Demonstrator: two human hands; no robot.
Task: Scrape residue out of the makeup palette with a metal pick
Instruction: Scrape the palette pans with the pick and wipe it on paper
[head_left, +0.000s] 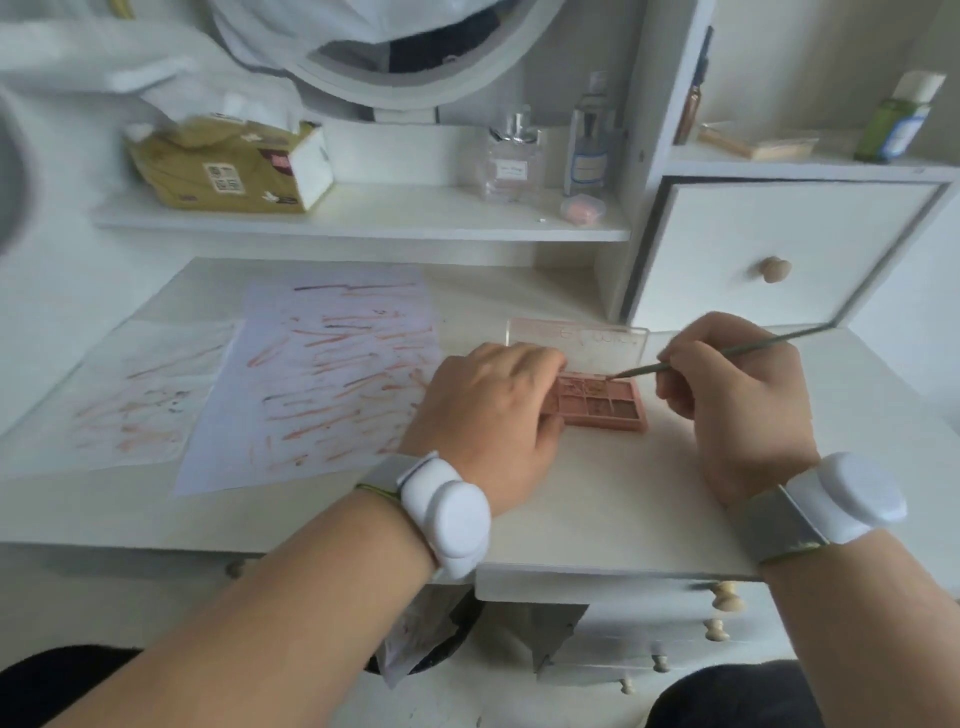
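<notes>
Makeup palette (602, 408) lies open on the table (597, 499), just right of frame centre, clear lid (576, 345) tipped back toward the drawer unit (789, 249).

Left hand (493, 410) covers the palette's left end, fingers curled over its edge. Judged to be pinning it so it does not slide under scraping.

Right hand (737, 400) pinches the metal pick (727, 353) like a pen, low on the shaft. Tip rests at the top row of pans, near the hinge side; shaft slopes up to the right. Low grip likely gives control for fine digging.

Two sheets of paper (311, 374), streaked with pink and brown smears, lie left of the palette, close enough for wiping the tip.

On the shelf (363, 215) in the upper frame: tissue pack (228, 163), perfume bottles (511, 158). Well apart from the work.

The upright lid crowds the pick's approach from the far side; nothing else obstructs.
</notes>
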